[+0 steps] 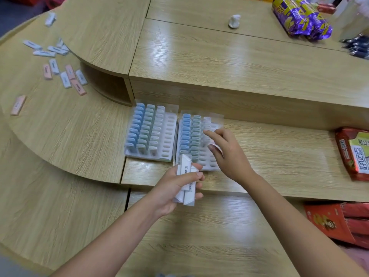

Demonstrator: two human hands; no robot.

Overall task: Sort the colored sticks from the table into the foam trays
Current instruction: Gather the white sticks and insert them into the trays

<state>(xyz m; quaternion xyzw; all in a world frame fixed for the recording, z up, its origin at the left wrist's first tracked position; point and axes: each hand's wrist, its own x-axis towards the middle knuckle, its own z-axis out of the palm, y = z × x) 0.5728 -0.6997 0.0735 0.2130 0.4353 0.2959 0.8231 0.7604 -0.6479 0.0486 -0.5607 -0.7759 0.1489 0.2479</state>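
Desk: wooden; left foam tray just beside right foam tray.
Left hand: I grip several white sticks.
Right hand: fingers spread, over right foam tray.

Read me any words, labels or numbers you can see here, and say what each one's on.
Nothing reads clearly enough to quote.
In the left hand, white sticks: black print, too small.
Far left, loose sticks: dark marks, blurred.
At right, red packet: large characters on a pale label, upside down, not legible.
Top right, purple packets: yellow lettering, blurred.
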